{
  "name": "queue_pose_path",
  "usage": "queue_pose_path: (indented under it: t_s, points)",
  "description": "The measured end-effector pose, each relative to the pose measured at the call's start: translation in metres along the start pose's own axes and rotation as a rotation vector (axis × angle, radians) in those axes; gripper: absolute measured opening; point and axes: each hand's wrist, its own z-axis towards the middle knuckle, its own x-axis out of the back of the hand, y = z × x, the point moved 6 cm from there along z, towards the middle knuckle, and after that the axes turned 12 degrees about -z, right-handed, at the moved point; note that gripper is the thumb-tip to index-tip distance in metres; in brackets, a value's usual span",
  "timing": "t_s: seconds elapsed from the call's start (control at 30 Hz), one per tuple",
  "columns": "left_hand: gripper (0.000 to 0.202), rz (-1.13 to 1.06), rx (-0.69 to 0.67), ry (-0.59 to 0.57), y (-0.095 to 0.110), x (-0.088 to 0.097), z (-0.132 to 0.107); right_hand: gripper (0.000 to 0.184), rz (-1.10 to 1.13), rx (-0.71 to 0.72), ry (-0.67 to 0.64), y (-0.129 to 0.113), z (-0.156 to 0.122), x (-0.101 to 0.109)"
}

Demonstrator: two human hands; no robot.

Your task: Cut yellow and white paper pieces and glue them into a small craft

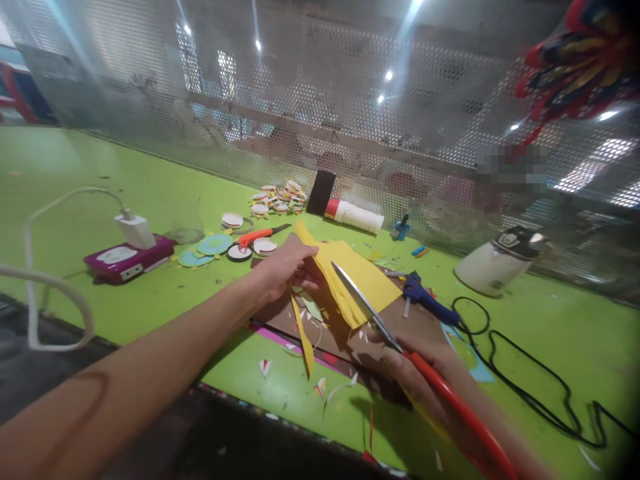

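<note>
My left hand (pixel 293 268) pinches the left edge of a folded stack of yellow paper (pixel 357 277), held above a brown board (pixel 280 307). In my right hand (pixel 425 367) is a pair of scissors (pixel 440 390) with long metal blades and red handles. The blades point up and left and lie across the front of the yellow paper; whether they touch it I cannot tell. A narrow yellow paper strip (pixel 303 340) lies below, among small white and red scraps.
A purple power strip (pixel 133 257) with a white charger (pixel 135 230) stands left. Orange-handled scissors (pixel 257 237) and round paper pieces (pixel 215 245) lie behind my left hand. To the right are a blue glue gun (pixel 430 300), its black cord (pixel 540 383) and a white bottle (pixel 493 267).
</note>
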Motion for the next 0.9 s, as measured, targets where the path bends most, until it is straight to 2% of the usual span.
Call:
queue_pose_path:
  t_s: [0.1, 0.2, 0.3, 0.37, 0.43, 0.53, 0.6, 0.73, 0.9]
  points:
    - [0.028, 0.176, -0.032, 0.03, 0.005, 0.009, 0.001, 0.047, -0.075, -0.04, 0.143, 0.013, 0.001, 0.012]
    - [0.017, 0.462, -0.086, 0.054, 0.016, 0.021, 0.001, 0.046, -0.261, -0.065, 0.235, 0.033, 0.008, 0.021]
    - [0.021, 0.711, -0.142, 0.002, 0.024, 0.027, -0.008, 0.047, -0.539, -0.17, 0.252, 0.053, 0.018, 0.026]
    - [0.017, 0.82, -0.165, -0.059, 0.025, 0.026, -0.02, 0.047, -0.692, -0.244, 0.202, 0.061, 0.023, 0.025]
    - [0.007, 0.924, -0.188, -0.181, 0.023, 0.017, -0.035, 0.046, -0.764, -0.283, 0.162, 0.064, 0.026, 0.022]
    - [0.023, 1.201, -0.296, -0.497, 0.01, -0.005, -0.056, 0.04, -0.781, -0.28, 0.149, 0.061, 0.027, 0.018]
    - [0.022, 1.361, -0.384, -0.618, 0.002, -0.014, -0.064, 0.039, -0.795, -0.268, 0.14, 0.058, 0.027, 0.015]
    - [0.013, 1.397, -0.426, -0.64, -0.004, -0.017, -0.061, 0.034, -0.834, -0.258, 0.122, 0.053, 0.022, 0.016]
    - [0.012, 1.342, -0.443, -0.63, -0.003, -0.018, -0.062, 0.033, -0.807, -0.243, 0.144, 0.044, 0.012, 0.028]
